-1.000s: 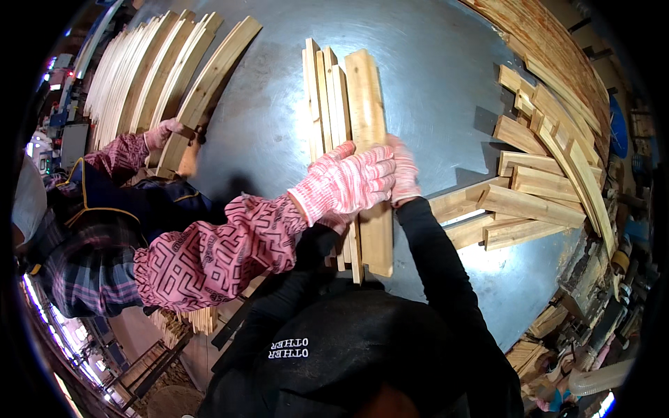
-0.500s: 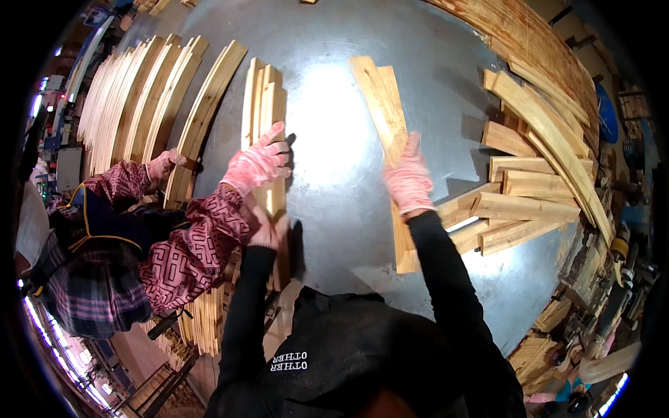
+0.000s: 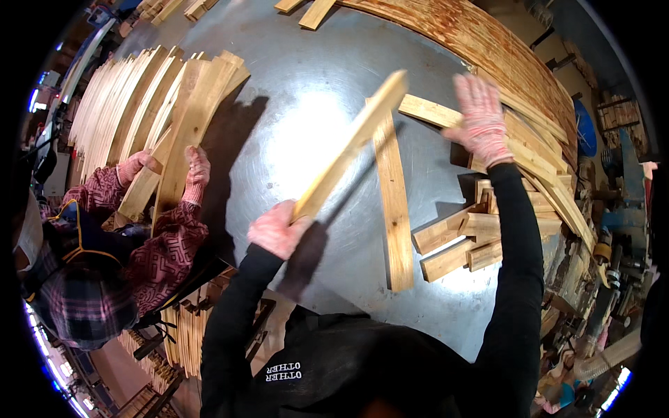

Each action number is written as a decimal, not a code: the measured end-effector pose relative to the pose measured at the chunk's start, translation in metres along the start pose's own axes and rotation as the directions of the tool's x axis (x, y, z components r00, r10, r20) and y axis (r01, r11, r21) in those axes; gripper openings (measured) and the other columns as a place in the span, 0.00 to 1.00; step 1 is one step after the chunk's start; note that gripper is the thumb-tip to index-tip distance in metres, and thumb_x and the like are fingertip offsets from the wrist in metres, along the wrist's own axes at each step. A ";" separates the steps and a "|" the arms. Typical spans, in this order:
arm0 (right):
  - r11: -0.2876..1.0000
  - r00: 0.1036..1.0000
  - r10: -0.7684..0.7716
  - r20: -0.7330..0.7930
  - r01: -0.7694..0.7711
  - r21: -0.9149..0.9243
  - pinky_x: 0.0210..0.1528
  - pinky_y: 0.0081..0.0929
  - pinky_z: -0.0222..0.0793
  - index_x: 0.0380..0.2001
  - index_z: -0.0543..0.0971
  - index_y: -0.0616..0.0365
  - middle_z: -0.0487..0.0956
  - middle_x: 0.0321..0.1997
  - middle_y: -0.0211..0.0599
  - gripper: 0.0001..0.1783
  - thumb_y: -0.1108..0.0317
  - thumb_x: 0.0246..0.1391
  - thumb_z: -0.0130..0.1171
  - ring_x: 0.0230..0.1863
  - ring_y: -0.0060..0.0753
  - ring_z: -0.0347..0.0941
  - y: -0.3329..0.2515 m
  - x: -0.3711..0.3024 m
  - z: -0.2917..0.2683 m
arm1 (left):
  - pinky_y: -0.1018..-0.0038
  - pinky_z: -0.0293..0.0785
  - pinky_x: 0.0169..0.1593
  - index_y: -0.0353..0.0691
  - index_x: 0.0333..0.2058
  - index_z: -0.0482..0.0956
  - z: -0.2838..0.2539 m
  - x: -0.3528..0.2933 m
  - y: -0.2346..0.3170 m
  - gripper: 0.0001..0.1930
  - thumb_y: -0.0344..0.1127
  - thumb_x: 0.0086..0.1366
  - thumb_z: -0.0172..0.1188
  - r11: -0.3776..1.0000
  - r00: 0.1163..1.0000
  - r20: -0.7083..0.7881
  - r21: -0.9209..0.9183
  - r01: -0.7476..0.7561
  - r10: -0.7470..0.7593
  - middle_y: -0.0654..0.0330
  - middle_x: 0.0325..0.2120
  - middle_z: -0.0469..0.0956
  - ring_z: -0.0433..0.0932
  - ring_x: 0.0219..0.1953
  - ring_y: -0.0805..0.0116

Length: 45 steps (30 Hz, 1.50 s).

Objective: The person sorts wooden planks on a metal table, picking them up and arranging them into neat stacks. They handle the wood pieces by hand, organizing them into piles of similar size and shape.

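1. Plank (image 3: 352,150): slanting above the metal table (image 3: 279,56), mostly left of the flat board (image 3: 394,216), its far end overlapping that board's far end in view.
2. Handling (guess): probably feeling light and stiff, not fragile; bare wood likely not slipping much in gloves. Mid-length is looking like the balanced place to hold; an end hold is probably letting the tip swing.
3. Left hand (image 3: 275,228): left of the flat board, fingers closing around the plank's near end.
4. Right hand (image 3: 481,118): right of the flat board's far end, fingers spreading, gripping nothing visible; blurring, so cannot tell whether it's touching the wood pile (image 3: 481,226) right of the flat board.
5. Co-worker's hands (image 3: 197,174): well left of the flat board, holding boards (image 3: 182,132) beside a row of strips (image 3: 111,104).
6. Containers: can't make any out; pile and row are resting loose on the table.
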State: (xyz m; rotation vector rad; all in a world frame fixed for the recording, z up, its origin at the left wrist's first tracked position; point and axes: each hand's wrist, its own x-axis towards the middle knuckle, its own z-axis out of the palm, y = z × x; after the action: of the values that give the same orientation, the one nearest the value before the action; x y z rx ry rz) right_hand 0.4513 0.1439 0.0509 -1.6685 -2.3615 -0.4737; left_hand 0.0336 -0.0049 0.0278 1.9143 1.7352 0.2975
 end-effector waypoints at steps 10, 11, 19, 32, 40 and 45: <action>0.595 0.277 0.318 0.907 -0.803 0.037 0.36 0.36 0.78 0.53 0.71 0.61 0.79 0.37 0.47 0.32 0.50 0.51 0.65 0.34 0.42 0.79 0.028 -0.023 0.058 | 0.53 0.72 0.35 0.37 0.46 0.71 0.028 -0.010 -0.103 0.25 0.39 0.52 0.69 0.826 0.882 -0.425 0.559 0.076 0.206 0.47 0.37 0.75 0.76 0.33 0.47; 0.376 0.220 0.260 0.940 -0.920 0.111 0.32 0.35 0.78 0.48 0.72 0.63 0.77 0.33 0.44 0.30 0.50 0.52 0.66 0.29 0.38 0.76 0.027 -0.034 0.049 | 0.53 0.73 0.36 0.32 0.49 0.71 0.032 -0.006 -0.068 0.28 0.38 0.51 0.68 0.885 0.879 -0.412 0.465 -0.023 0.239 0.46 0.38 0.76 0.77 0.35 0.48; -0.647 0.451 -0.183 0.873 -0.724 0.239 0.34 0.41 0.77 0.48 0.71 0.60 0.76 0.35 0.45 0.34 0.41 0.53 0.64 0.30 0.37 0.75 -0.053 -0.060 0.063 | 0.43 0.43 0.68 0.32 0.68 0.47 0.206 0.034 0.131 0.60 0.65 0.47 0.67 0.986 0.966 0.250 0.167 0.024 -0.066 0.31 0.67 0.47 0.46 0.71 0.37; -0.103 0.576 0.186 0.796 -0.794 0.599 0.51 0.37 0.68 0.50 0.67 0.61 0.73 0.45 0.54 0.32 0.40 0.64 0.44 0.49 0.50 0.70 -0.184 -0.109 0.086 | 0.69 0.64 0.62 0.34 0.67 0.53 0.173 0.029 0.031 0.35 0.32 0.63 0.54 0.556 0.983 0.181 -0.818 0.147 0.006 0.45 0.59 0.68 0.70 0.59 0.58; 0.494 0.480 0.869 -0.120 -0.855 0.155 0.59 0.41 0.67 0.65 0.58 0.69 0.74 0.56 0.63 0.50 0.46 0.49 0.66 0.59 0.55 0.70 -0.123 -0.108 0.068 | 0.69 0.77 0.47 0.41 0.66 0.54 0.202 0.001 0.072 0.40 0.24 0.57 0.65 0.223 0.969 0.109 -0.962 0.160 -0.224 0.54 0.48 0.74 0.76 0.46 0.65; -0.165 0.288 0.599 0.747 -0.868 0.467 0.52 0.40 0.71 0.54 0.70 0.69 0.79 0.47 0.55 0.34 0.51 0.53 0.61 0.50 0.53 0.76 -0.122 -0.139 0.150 | 0.62 0.73 0.55 0.33 0.66 0.45 0.202 0.032 0.126 0.56 0.48 0.47 0.74 0.871 0.936 0.053 -0.351 0.344 -0.348 0.36 0.53 0.68 0.73 0.54 0.48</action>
State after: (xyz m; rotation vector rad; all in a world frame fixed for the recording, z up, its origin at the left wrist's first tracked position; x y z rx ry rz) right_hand 0.3849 0.0422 -0.1540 -2.0719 -0.7088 1.1336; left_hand 0.2472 -0.0252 -0.0807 1.3192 1.8459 0.4529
